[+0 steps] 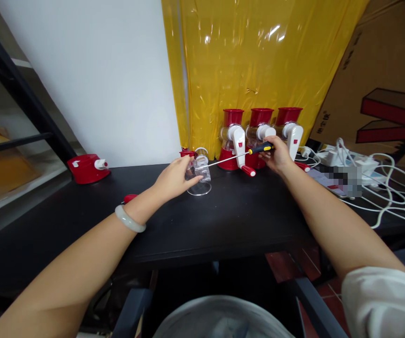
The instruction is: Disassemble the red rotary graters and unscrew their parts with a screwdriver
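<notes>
My left hand (174,178) is closed around a clear plastic housing (201,174) that stands on the black table (230,220). My right hand (275,155) grips the black-and-yellow handle of a screwdriver (244,154). Its metal shaft points left, and the tip reaches the clear housing. A small red part (187,153) sits just behind the housing. A pale bangle (129,219) circles my left wrist.
Three red-and-white hand-crank grinders (260,136) line the back of the table before a yellow plastic curtain (255,65). A red base part (88,167) lies at the left. White cables and a power strip (360,173) spread on the right. A cardboard box (381,84) leans behind them.
</notes>
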Available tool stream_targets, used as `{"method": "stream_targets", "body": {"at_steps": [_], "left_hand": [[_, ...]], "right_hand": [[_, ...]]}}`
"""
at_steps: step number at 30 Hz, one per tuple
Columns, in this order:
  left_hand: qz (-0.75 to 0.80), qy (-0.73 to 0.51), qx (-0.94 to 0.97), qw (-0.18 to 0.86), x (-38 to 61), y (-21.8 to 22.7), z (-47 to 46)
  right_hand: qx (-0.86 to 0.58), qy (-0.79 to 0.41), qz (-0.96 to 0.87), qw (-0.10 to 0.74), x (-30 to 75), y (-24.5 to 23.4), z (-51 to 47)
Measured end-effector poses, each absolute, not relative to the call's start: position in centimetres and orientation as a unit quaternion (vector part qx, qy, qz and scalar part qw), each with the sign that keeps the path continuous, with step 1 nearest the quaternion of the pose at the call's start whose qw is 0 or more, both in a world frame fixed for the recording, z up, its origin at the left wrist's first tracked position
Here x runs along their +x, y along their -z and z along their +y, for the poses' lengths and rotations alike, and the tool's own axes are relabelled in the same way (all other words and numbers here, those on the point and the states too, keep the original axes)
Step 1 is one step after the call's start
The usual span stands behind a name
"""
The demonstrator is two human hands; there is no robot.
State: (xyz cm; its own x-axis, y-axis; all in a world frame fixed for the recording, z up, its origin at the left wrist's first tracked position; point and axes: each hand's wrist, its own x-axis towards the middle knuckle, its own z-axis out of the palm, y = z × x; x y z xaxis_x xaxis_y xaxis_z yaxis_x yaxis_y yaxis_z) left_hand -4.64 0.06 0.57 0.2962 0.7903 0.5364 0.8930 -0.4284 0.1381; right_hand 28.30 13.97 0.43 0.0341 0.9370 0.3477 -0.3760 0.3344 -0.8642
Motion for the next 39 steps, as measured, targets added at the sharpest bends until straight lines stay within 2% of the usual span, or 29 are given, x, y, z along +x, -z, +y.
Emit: {"method": "stream_targets", "body": {"at_steps": [6,14,24,32,39], "left_hand": [[-0.527,0.270,-0.801,0.095,-4.6,-0.5,0.1],[-0.528,0.265,-0.801,0.097,-4.6,-0.5,0.1],[-0.530,0.272,-0.798,0.091,-4.6,-0.5,0.1],[-0.529,0.267,-0.800,0.095,-4.6,-0.5,0.1],[-0.530,0.266,-0.799,0.100,-4.7,-0.5,0.2]], "right_hand": [[-0.287,-0.491,-0.448,0.690,27.6,-0.3,13.9],[-0.234,-0.505,-0.482,0.677,28.3,-0.2,13.6],[-0.281,-0.457,-0.490,0.687,28.1,0.3,15.0],[-0.248,-0.514,-0.462,0.679,28.3,-0.2,13.9],[-0.252,-0.493,-0.486,0.676,28.1,0.0,14.4]]}}
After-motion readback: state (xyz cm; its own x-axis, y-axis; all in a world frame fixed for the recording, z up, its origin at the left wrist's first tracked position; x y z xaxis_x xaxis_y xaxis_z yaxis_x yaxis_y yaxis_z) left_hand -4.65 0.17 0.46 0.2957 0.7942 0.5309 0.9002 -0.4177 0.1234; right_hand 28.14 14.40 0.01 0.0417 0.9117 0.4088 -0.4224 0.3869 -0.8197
